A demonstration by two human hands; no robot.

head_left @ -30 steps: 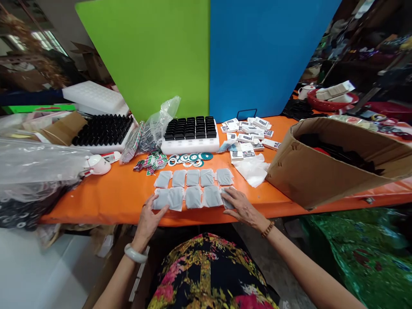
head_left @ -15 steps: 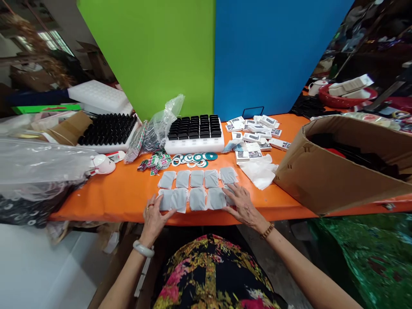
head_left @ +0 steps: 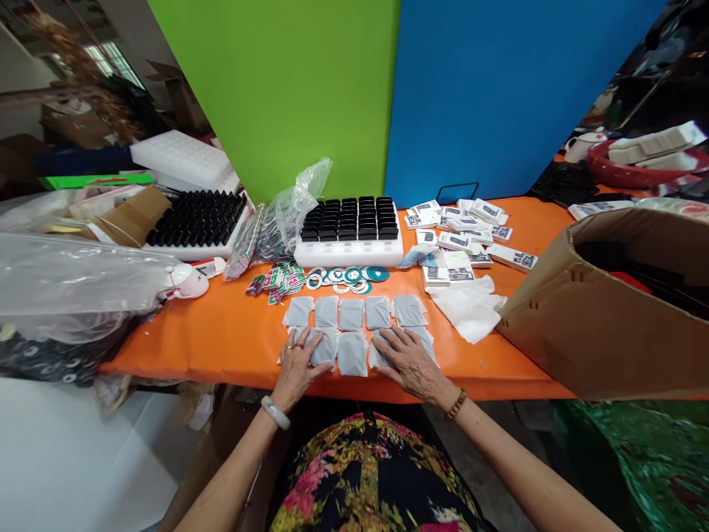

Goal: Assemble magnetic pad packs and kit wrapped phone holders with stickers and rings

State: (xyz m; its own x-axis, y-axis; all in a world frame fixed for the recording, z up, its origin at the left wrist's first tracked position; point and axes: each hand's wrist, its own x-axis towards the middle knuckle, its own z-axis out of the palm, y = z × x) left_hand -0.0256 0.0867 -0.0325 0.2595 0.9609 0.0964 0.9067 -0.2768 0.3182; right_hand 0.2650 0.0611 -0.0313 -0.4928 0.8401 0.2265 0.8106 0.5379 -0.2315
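Two rows of thin grey pieces in white wrapping [head_left: 351,315] lie flat on the orange table [head_left: 210,332] in front of me. My left hand [head_left: 298,363] rests with fingers spread over the left end of the near row, partly covering the wrapped pieces there. Over the right part of that row lies my right hand [head_left: 410,362], its fingers apart and touching a wrapped piece. Between my hands one near-row grey piece [head_left: 351,353] shows in full. Neither hand grips anything.
Behind the rows are round discs [head_left: 352,275], small printed cards [head_left: 285,281] and a white tray of black pieces [head_left: 348,253]. Small white boxes [head_left: 459,240] and white tissue [head_left: 470,307] sit right of centre. A cardboard box [head_left: 603,325] stands at the right, a plastic bag [head_left: 83,277] at the left.
My left hand has moved right onto the near row's left pieces. My right hand has shifted left, from the row's right end onto the piece beside it. The view has turned slightly.
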